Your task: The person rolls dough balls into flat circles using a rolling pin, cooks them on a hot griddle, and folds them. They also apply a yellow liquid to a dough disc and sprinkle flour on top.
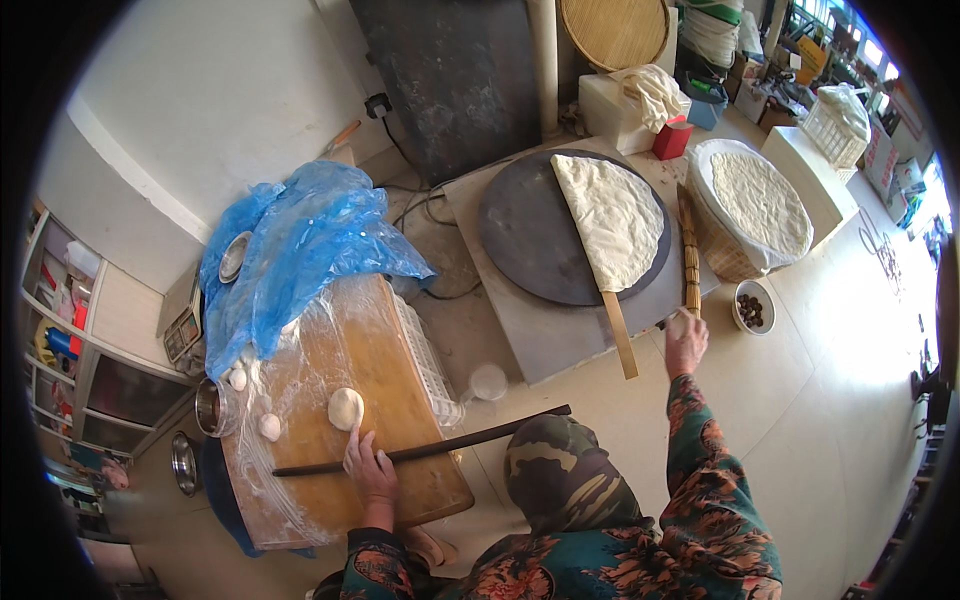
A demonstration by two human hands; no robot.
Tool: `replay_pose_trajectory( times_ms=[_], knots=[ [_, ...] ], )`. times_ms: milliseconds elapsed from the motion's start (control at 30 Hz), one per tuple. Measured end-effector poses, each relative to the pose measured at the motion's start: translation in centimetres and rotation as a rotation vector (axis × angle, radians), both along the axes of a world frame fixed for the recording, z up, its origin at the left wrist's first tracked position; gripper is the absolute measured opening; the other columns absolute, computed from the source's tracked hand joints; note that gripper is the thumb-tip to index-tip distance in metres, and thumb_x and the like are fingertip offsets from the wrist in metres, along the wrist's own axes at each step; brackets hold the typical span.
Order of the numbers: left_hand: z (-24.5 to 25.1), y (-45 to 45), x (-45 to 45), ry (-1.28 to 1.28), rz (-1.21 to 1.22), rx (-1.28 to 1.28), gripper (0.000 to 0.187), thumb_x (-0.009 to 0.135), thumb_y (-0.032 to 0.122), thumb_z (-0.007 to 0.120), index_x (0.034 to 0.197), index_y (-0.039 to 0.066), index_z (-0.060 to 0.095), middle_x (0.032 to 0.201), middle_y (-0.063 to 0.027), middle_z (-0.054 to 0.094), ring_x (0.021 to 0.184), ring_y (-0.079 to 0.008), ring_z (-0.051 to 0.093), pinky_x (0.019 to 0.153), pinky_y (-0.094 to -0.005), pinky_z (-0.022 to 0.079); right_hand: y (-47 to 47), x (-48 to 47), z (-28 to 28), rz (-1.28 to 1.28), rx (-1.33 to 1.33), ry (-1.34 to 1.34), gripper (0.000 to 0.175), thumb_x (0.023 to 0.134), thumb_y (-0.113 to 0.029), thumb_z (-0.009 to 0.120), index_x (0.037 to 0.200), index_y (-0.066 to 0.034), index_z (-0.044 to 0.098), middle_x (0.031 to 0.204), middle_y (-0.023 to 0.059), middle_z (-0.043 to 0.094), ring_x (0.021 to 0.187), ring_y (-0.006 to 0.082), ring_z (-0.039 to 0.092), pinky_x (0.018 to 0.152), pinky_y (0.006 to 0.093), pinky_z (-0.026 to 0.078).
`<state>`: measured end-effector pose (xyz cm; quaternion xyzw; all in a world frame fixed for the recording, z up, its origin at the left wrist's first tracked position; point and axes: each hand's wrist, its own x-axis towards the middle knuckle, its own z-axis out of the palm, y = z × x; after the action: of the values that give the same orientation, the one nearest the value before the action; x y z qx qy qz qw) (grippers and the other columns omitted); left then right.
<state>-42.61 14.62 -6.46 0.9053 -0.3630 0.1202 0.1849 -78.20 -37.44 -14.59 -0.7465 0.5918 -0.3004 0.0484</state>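
My left hand [370,471] lies over a dark thin rolling pin [442,448] on a floured wooden board [390,495]. Its fingers are spread and reach the near edge of a small flattened dough round [346,409]. My right hand [685,343] is closed around the near end of a bound straw brush [689,259], at the right side of a round black griddle [517,225]. On that griddle lies a thin half-round sheet of dough [611,221] with a straight left edge. A flat wooden stick [621,337] sticks out from under its near corner.
Blue plastic sheeting [300,240] covers the board's far end, with small dough balls [270,427] nearby. Right of the griddle stand a cloth-lined basket [724,240] and a white bowl of dark round pieces [753,308]. A clear plastic jug [487,382] sits between board and griddle. A camouflage cap [566,472] fills the lower middle.
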Motion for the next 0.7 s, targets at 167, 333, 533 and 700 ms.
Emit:
replay_pose_trajectory(
  times_ms=[167,333,533,700],
  knots=[
    [-0.9,0.5,0.2,0.021,0.026,0.022,0.039,0.091,0.018,0.05,0.127,0.008,0.058,0.15,-0.0178,0.048,0.134,-0.0387,0.046,0.111,-0.0523,0.032,-3.8,-3.8,-2.4,-0.177,0.539,0.024,0.102,0.083,-0.031,0.078,0.16,-0.0161,0.013,0.135,0.0256,0.056,0.121,0.044,0.058,0.101,0.0503,0.048],
    [-2.3,1.1,0.9,-0.043,0.011,0.012,0.039,0.091,0.02,0.052,0.129,0.009,0.058,0.149,-0.0201,0.049,0.134,-0.0407,0.047,0.109,-0.0543,0.035,-6.6,-2.7,-4.8,-0.108,0.522,0.0,0.088,0.086,-0.024,0.071,0.154,-0.0112,0.017,0.103,0.0304,0.069,0.092,0.0489,0.069,0.085,0.0553,0.054],
    [-3.2,1.4,1.8,-0.17,-0.067,-0.083,0.048,0.102,0.031,0.042,0.136,-0.001,0.052,0.146,-0.0269,0.047,0.135,-0.0456,0.046,0.112,-0.055,0.037,1.0,-0.2,-2.5,-0.047,0.224,-0.366,0.081,0.082,-0.019,0.072,0.152,-0.0102,0.033,0.116,0.0256,0.066,0.102,0.0436,0.066,0.086,0.0503,0.055],
    [-3.8,1.0,1.5,-0.28,-0.009,-0.091,0.057,0.104,0.046,0.046,0.146,0.008,0.047,0.15,-0.0194,0.047,0.134,-0.042,0.048,0.109,-0.0571,0.039,10.9,-2.6,3.1,0.051,0.438,-0.449,0.082,0.086,-0.021,0.069,0.157,-0.0162,0.028,0.133,0.0217,0.061,0.117,0.0411,0.061,0.095,0.0474,0.052]
  ],
)
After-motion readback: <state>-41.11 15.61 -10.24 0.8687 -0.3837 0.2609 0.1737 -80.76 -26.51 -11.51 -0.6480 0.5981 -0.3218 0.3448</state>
